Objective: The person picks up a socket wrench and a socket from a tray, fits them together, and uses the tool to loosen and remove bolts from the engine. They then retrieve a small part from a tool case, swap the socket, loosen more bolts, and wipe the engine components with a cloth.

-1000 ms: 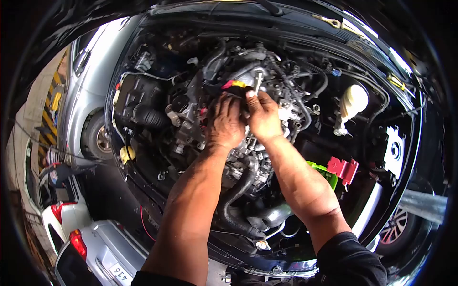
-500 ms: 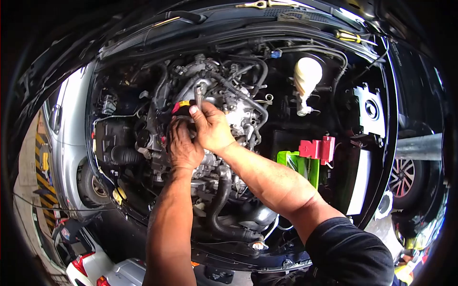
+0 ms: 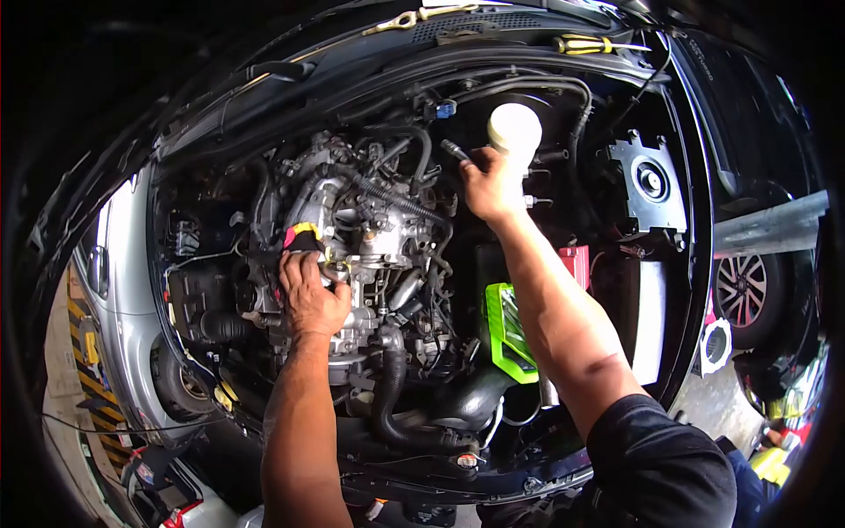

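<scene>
Over the engine [image 3: 387, 229], my left hand [image 3: 312, 295] rests with its fingers bent against a part beside a yellow, red and black object [image 3: 302, 236]; what the fingers press on is hidden. My right hand [image 3: 493, 187] is closed around a metal tool [image 3: 455, 150], whose end sticks out to the upper left. That hand is just below and in front of the white reservoir [image 3: 515, 126], at the right of the engine. A corrugated hose [image 3: 396, 201] runs between the two hands.
A bright green tray [image 3: 509, 339] and a red part [image 3: 574, 264] lie beneath or beside my right forearm. A yellow-handled screwdriver [image 3: 583, 44] lies on the top right edge of the bay. A black hose [image 3: 387, 387] curves near the front.
My right hand has moved away from my left hand, right toward the reservoir, carrying the metal tool. My left hand stays by the yellow and red object. The whole view has shifted.
</scene>
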Tool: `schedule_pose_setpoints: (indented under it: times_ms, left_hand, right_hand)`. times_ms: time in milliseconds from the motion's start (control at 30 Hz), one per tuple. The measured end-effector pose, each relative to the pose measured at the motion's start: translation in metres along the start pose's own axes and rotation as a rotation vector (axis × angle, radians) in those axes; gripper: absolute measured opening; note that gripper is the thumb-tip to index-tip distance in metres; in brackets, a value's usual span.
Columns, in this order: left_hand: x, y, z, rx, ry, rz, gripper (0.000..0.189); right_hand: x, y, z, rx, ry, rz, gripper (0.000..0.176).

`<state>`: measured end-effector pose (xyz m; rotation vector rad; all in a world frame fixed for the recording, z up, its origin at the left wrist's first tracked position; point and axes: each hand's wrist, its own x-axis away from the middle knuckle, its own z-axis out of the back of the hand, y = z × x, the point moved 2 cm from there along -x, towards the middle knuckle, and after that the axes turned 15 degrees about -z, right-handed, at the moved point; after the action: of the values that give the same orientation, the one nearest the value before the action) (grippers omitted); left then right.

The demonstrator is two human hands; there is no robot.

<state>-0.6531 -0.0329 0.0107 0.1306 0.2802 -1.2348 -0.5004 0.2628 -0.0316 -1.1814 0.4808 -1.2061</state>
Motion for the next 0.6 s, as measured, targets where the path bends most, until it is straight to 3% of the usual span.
schedule_pose_setpoints:
  times_ms: [100,233,367,467,567,600]
  left_hand:
    - [0.000,0.001,-0.002,-0.035,-0.063,0.046,0.062]
    - [-0.005,0.004,-0.001,-0.120,-0.282,0.233,0.070]
    - [-0.007,0.003,-0.004,-0.172,-0.359,0.274,0.087]
    - [-0.012,0.008,-0.001,-0.186,-0.396,0.277,0.089]
    - [-0.010,0.006,-0.005,-0.192,-0.360,0.234,0.089]
    - [-0.011,0.006,-0.005,-0.184,-0.348,0.226,0.088]
  right_hand:
    - [-0.026,-0.002,-0.018,0.191,-0.044,0.037,0.053]
    - [-0.074,-0.002,-0.056,0.299,-0.264,0.082,0.048]
    - [-0.111,0.008,-0.107,0.061,-0.579,0.005,0.043]
    - [-0.111,-0.007,-0.112,0.036,-0.580,0.088,0.031]
    - [-0.129,-0.001,-0.147,0.240,-0.529,0.247,0.028]
    - [-0.132,-0.003,-0.156,0.419,-0.550,0.405,0.029]
